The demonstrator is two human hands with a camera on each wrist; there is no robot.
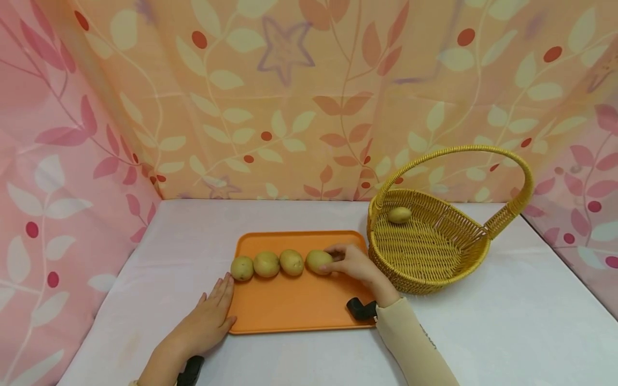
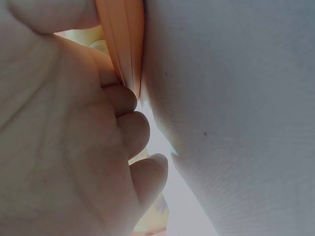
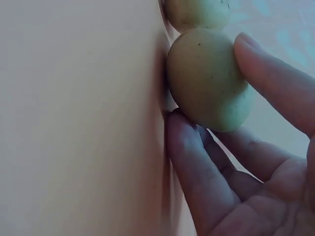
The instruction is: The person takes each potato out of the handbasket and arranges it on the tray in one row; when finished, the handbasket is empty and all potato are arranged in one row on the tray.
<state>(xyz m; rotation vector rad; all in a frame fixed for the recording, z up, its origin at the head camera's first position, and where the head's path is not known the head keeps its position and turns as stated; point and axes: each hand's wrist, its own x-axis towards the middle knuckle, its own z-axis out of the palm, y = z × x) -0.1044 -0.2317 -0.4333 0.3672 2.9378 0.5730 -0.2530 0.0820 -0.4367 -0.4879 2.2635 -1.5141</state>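
Observation:
My right hand (image 1: 354,264) pinches a potato (image 1: 318,261) between thumb and fingers, at the right end of a row on the orange tray (image 1: 289,311). In the right wrist view that potato (image 3: 206,78) stands close to the tray surface, with another potato (image 3: 197,12) beyond it. Three more potatoes line up to its left: one (image 1: 292,262), one (image 1: 266,264) and one (image 1: 242,268) by the tray's left edge. Against that edge rests my left hand (image 1: 207,319), fingers extended; the left wrist view shows its fingers beside the tray's orange side (image 2: 125,39).
A yellow woven basket (image 1: 425,281) with a tall arched handle stands right of the tray, one potato (image 1: 399,215) inside it. The white tabletop (image 1: 299,359) meets flowered cloth walls (image 1: 289,107) at the back and sides. Dark camera mounts show at both wrists.

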